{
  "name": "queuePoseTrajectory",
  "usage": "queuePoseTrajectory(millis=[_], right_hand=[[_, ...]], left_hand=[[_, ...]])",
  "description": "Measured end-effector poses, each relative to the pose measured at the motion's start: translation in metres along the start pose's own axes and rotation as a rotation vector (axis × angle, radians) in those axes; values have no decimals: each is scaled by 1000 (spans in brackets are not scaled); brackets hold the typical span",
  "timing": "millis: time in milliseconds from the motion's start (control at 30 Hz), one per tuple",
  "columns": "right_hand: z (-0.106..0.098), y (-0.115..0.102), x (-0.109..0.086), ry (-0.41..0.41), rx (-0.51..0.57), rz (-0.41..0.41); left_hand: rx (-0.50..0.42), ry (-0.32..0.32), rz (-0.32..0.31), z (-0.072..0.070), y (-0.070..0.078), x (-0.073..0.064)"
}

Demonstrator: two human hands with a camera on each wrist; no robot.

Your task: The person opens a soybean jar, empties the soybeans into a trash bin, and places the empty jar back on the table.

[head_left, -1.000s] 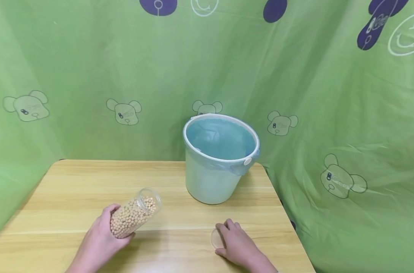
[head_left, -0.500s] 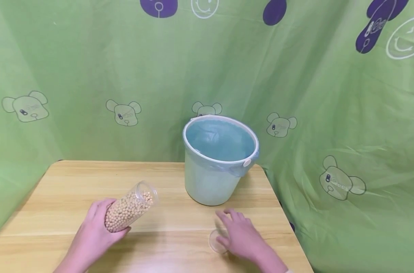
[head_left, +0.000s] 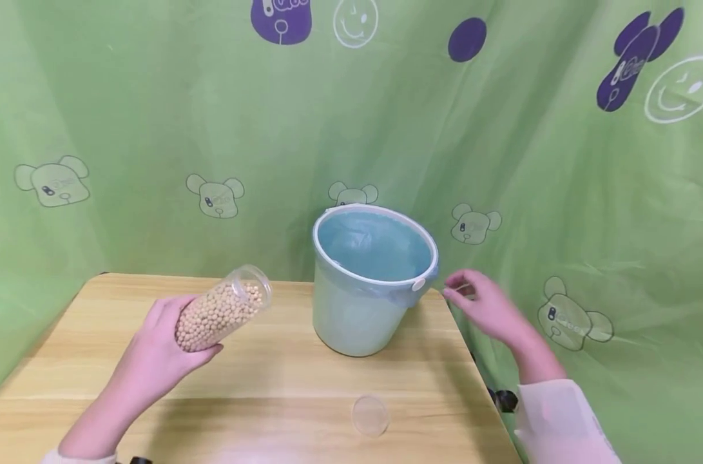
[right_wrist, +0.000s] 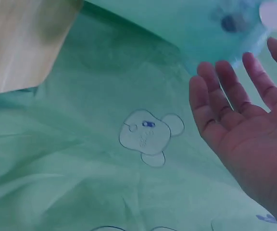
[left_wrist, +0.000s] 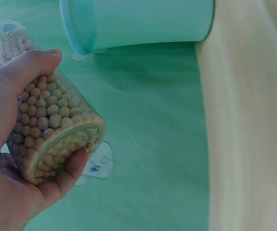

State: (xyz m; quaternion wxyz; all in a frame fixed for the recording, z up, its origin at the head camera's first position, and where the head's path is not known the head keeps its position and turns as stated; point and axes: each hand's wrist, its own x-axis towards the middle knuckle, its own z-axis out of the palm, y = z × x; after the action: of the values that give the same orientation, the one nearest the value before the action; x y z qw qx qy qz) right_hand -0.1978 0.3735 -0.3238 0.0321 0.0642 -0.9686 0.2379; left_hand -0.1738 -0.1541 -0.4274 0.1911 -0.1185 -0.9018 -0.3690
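My left hand (head_left: 156,345) grips a clear plastic jar (head_left: 220,310) full of small round beige beans, tilted with its uncapped mouth up and to the right. In the left wrist view, the thumb lies along the jar's side and a finger curls under its base (left_wrist: 66,144). To the right of a pale green bucket (head_left: 357,316), my right hand (head_left: 490,309) hovers with loosely bent fingers and nothing in them. The right wrist view puts its fingertips (right_wrist: 206,70) close to the bucket's rim and its white round knob (right_wrist: 271,15).
A clear round lid (head_left: 370,415) lies flat on the wooden table (head_left: 293,386), in front of the bucket. A bluish plastic liner (head_left: 380,248) covers the bucket's inside and folds over its rim. Green printed cloth (head_left: 270,129) hangs behind and to the right.
My right hand has let go of the lid and moved up and right, to beside the bucket's rim. The left hand has raised the jar somewhat, still tilted.
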Motion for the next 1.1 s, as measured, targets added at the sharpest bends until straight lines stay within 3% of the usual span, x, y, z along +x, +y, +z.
queuePoseTrajectory(millis=[200,400,600,767,900,1100], right_hand=[[-22,-8,19,32,57,-41],[-24,-22,41,29,84,-37],[-12,-20,73,22,85,-42],[11,-7,97,34,116,-13],[29,-3,104,33,159,18],[34,-10,109,48,102,70]], left_hand=[[-25,11,83,0,14,32],[-56,-39,89,14,33,65],[-72,-89,111,32,56,96],[-80,-125,137,50,73,118],[-72,-168,127,61,82,132],[-63,-201,137,66,91,156]])
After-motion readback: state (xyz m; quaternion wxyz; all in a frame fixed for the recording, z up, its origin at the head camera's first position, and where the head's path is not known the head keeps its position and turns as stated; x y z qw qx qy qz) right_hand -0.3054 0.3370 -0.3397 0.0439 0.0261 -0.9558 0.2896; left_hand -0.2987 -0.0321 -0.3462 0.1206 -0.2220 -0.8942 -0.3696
